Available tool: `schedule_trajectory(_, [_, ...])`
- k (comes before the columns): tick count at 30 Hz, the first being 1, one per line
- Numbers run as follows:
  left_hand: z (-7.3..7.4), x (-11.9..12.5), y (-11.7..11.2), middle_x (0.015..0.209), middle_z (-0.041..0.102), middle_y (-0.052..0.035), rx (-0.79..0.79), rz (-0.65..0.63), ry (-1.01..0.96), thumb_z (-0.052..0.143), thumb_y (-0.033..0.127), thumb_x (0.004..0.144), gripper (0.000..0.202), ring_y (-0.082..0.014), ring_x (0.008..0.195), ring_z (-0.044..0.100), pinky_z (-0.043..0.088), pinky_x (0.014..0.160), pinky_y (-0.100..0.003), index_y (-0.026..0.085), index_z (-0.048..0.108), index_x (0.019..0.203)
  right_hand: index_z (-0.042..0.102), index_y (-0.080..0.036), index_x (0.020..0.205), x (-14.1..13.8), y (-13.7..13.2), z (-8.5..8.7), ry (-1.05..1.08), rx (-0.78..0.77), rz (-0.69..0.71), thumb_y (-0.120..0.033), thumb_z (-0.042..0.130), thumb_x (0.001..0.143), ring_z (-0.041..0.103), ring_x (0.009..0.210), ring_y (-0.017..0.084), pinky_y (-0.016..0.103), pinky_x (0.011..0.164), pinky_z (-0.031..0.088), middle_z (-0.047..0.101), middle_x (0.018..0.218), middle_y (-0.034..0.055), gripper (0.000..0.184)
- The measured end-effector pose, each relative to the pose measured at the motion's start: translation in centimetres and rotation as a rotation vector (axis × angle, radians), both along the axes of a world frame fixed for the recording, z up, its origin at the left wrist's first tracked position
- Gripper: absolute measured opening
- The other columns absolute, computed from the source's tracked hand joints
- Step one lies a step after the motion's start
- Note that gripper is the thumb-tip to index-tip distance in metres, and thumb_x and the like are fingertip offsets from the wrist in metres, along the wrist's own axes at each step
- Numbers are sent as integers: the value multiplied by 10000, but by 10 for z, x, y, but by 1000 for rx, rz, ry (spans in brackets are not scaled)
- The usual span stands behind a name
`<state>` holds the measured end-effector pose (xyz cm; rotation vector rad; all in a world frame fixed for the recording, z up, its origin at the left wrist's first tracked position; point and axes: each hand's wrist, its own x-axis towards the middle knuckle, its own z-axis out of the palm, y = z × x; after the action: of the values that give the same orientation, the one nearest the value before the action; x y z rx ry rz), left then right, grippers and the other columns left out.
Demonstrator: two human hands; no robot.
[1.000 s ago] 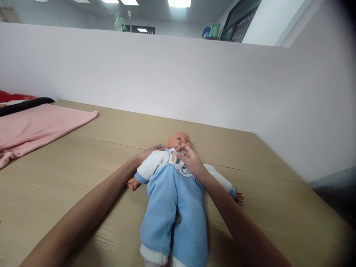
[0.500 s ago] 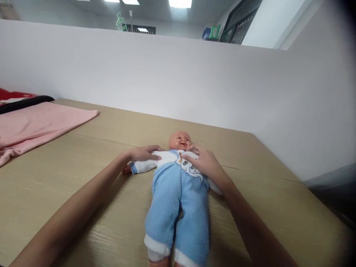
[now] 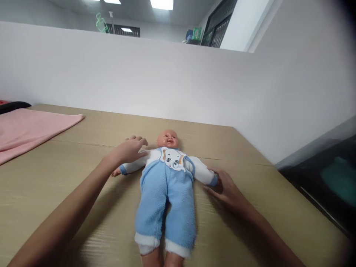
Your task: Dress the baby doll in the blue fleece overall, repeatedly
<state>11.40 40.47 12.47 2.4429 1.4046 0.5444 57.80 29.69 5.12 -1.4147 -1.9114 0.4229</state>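
A baby doll point(image 3: 167, 193) in a blue fleece outfit with white sleeves lies on its back, head away from me. An elephant face point(image 3: 172, 159) decorates the chest, and its bare lower legs run off the bottom of the view. My left hand point(image 3: 131, 149) is at the doll's sleeve on the left, fingers spread and holding nothing. On the other side, my right hand point(image 3: 226, 189) has thumb and fingers around the blue-cuffed end of the doll's sleeve point(image 3: 203, 172). The doll's hand there is hidden by my fingers.
The doll lies on a wood-coloured table point(image 3: 97, 129). A pink cloth point(image 3: 36, 128) is spread at the left, with a black object point(image 3: 13, 106) behind it. A white low wall point(image 3: 139, 78) rises behind the table. Dark items point(image 3: 322, 181) stand beyond the right edge.
My right hand has moved from the doll's chest down to its sleeve end, uncovering the elephant face. My left hand has lifted its fingers off the shoulder. The view has shifted right.
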Motion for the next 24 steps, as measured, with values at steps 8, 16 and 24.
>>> schedule_trajectory(8, [-5, 149, -20, 1301, 760, -186, 234, -386, -80, 748, 369, 1057, 277, -406, 1264, 690, 528, 1124, -558, 199, 707, 1271, 688, -318, 1174, 12, 10, -1, 447, -76, -89, -627, 996, 714, 813, 1083, 371, 545, 993, 689, 831, 1132, 106, 634])
schedule_trajectory(16, [-21, 156, -10, 1110, 774, -109, 188, -506, -291, 608, 378, 1143, 164, -302, 1057, 718, 531, 979, -417, 241, 698, 1128, 619, -303, 1150, -30, 45, 25, 738, -3, -75, -645, 1045, 650, 771, 1038, 250, 421, 995, 669, 733, 1088, 24, 740])
schedule_trajectory(24, [-18, 137, -21, 1134, 747, -103, 261, -669, -521, 643, 430, 1152, 230, -262, 1067, 714, 554, 962, -390, 244, 774, 1182, 717, -270, 1244, -93, 48, 7, 600, 10, 111, -431, 1004, 771, 765, 897, 235, 375, 816, 647, 791, 1068, 48, 576])
